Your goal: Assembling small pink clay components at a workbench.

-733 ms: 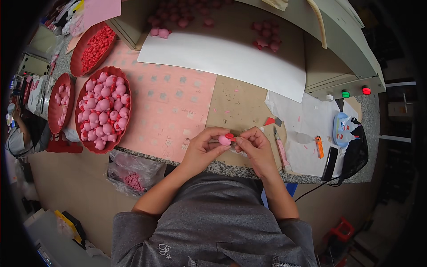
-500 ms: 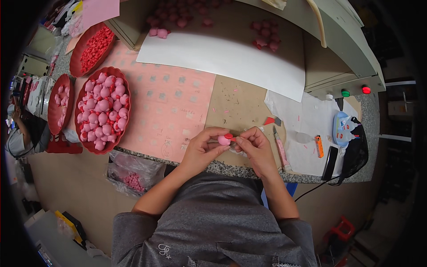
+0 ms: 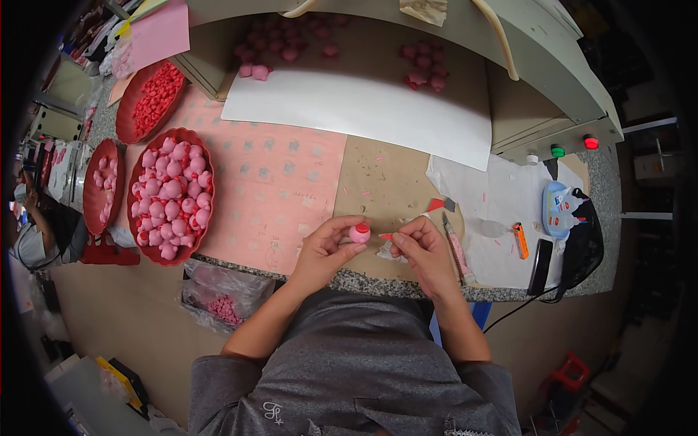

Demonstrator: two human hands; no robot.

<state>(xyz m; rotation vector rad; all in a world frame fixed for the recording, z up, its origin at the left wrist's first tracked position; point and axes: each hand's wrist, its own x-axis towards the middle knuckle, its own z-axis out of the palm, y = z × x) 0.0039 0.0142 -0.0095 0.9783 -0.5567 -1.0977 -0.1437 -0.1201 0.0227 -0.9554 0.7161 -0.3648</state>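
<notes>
Between the thumb and fingers of my left hand (image 3: 324, 245) is a small round pink figure (image 3: 356, 236) with a red patch on its top. Just to the right, my right hand (image 3: 427, 253) pinches a small red pointed piece (image 3: 386, 236), its tip aimed at the figure across a short gap. Both hands are over the table's front edge. A large red scalloped dish (image 3: 206, 218) heaped with similar pink and red figures stands to the left. A craft knife (image 3: 456, 251) lies right of my right hand.
Further left are a dish of small red pieces (image 3: 156, 94) and a dish of pink parts (image 3: 90, 200). An open-fronted machine (image 3: 556, 87) with more figures inside stands at the back. On the right lie an orange lighter (image 3: 520, 241), a phone (image 3: 539, 267) and a blue tray (image 3: 550, 218) of bottles.
My right hand has drawn away from the pink figure with the red piece, leaving a gap between them. My left hand still holds the figure. The whole view has shifted slightly.
</notes>
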